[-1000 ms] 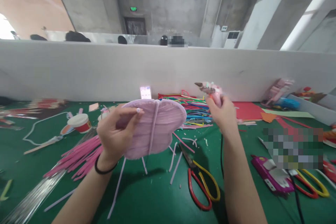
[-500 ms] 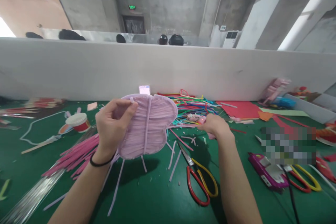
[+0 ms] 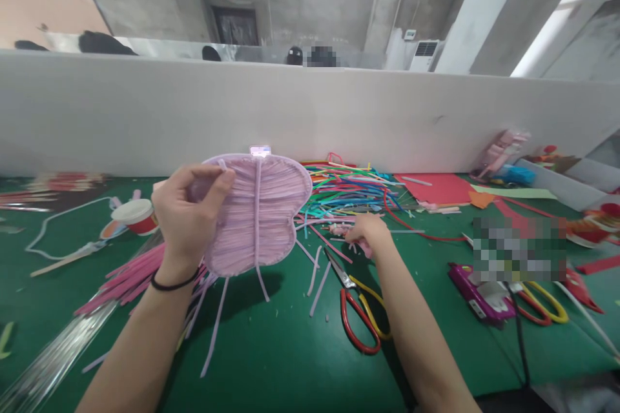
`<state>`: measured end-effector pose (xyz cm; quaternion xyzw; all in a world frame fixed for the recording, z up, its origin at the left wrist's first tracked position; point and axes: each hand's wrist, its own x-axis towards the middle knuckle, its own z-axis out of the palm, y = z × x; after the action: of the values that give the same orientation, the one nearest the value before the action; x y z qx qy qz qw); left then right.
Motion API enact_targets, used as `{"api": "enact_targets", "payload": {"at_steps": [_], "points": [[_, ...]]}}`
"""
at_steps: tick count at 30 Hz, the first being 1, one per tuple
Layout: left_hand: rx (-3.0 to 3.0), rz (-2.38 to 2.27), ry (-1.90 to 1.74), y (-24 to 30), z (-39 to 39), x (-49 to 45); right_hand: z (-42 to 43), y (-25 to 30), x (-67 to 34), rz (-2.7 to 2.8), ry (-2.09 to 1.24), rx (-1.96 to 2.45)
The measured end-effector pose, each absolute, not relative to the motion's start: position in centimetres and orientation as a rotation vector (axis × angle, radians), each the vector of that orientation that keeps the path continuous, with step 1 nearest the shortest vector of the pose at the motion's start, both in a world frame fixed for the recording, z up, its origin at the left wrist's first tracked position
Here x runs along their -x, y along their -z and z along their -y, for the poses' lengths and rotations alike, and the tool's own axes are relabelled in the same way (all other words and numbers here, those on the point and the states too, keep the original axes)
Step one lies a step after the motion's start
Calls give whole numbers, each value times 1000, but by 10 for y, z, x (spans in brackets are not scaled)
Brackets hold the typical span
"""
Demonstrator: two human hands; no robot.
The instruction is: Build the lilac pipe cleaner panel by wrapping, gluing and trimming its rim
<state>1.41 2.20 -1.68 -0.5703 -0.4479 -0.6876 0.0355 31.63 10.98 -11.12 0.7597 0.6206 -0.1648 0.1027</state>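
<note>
My left hand pinches a lilac panel by its left edge, holding it raised above the table. The panel has a wavy outline, is made of rows of fuzzy pipe cleaners, and has one strip running down its middle. A loose end of that strip hangs below the lower edge. My right hand is low over the table beside a small pink object and pale scraps. Its fingers are bent, and whatever lies between them is hidden. Scissors with red and yellow handles lie just in front of it.
Behind the panel lies a heap of coloured pipe cleaners. Pink pipe cleaners and a white-lidded tub are at left. At right are red sheets, a purple device with a cord and more scissors. A white partition stands behind.
My right hand has moved left and down toward the small pink object and scraps. My left hand still holds the lilac panel. The whole view has shifted slightly.
</note>
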Motion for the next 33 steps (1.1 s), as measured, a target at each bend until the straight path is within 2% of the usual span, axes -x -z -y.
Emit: {"api": "enact_targets", "payload": {"at_steps": [9, 13, 16, 17, 19, 22, 26, 29, 33], "points": [[1838, 1352, 2151, 17, -21, -19, -107, 105, -326, -1761, 447, -2344], [1880, 1392, 2159, 18, -20, -23, -93, 79, -330, -1883, 440, -2358], [1887, 1440, 2182, 21, -18, -30, -73, 51, -325, -2170, 500, -2278], [1854, 1425, 2205, 23, -18, -33, -65, 41, -321, -2326, 581, -2216], [1739, 1351, 2268, 28, -17, -41, -48, 25, -311, -2757, 1103, -1917], [1576, 1232, 2371, 36, -14, -53, -27, 10, -298, -3044, 1337, -1659], [1504, 1231, 2386, 40, -11, -61, -20, 9, -288, -3048, 2132, -1183], [1454, 1256, 2383, 40, -12, -61, -24, 13, -279, -2906, 2626, -1255], [1429, 1267, 2439, 40, -17, -58, -21, 14, -259, -3019, 2683, -1628]]}}
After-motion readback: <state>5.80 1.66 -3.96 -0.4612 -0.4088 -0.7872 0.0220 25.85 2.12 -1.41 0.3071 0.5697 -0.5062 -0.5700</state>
